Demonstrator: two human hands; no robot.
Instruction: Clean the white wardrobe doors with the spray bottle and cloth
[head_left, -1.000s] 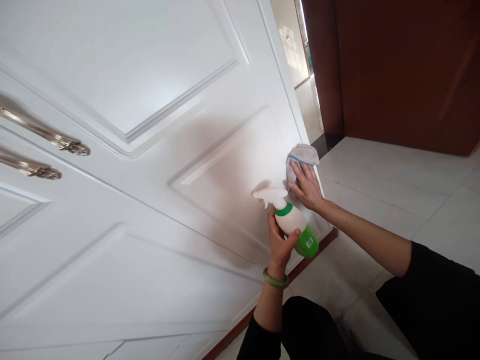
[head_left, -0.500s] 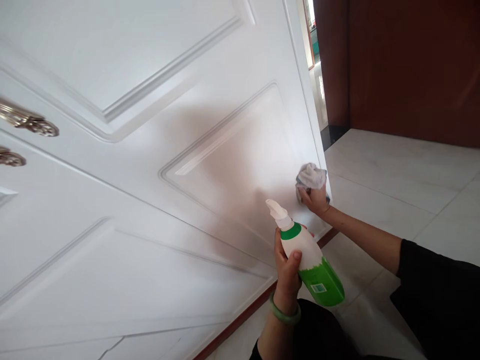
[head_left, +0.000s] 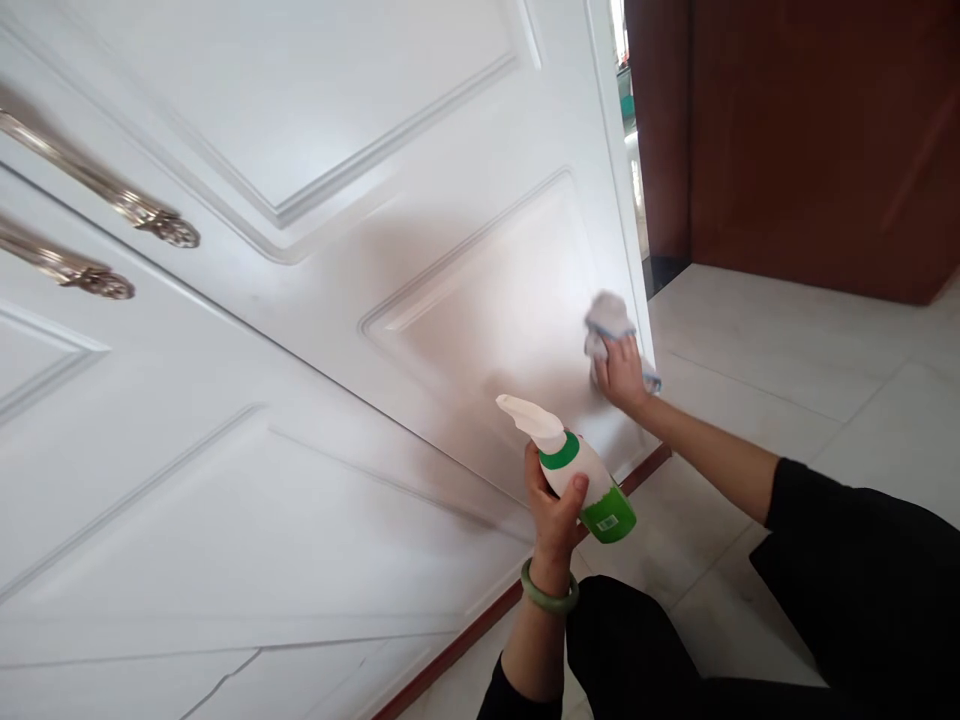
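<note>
White cabinet door point(head_left: 450, 170): left hand point(head_left: 553, 510), fingers wrapped round spray bottle point(head_left: 600, 482); right hand point(head_left: 622, 375), fingers clutching grey cloth point(head_left: 609, 312).

Can't read tiny pale label point(head_left: 606, 524) on white-and-green plastic spray bottle point(head_left: 589, 472) from here; fingers of left hand point(head_left: 555, 515) mostly behind it. Grey blue-edged cloth point(head_left: 609, 314) blurred, partly under right hand point(head_left: 622, 374). Ornate gold-toned metal handles point(head_left: 142, 211) cut off at left.

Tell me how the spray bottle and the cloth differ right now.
The spray bottle is white and green; the cloth is greyish with blue edging. The spray bottle is smooth and tilted; the cloth is crumpled. The left hand holds the spray bottle; the right hand holds the cloth. Both are hand-held.
</note>
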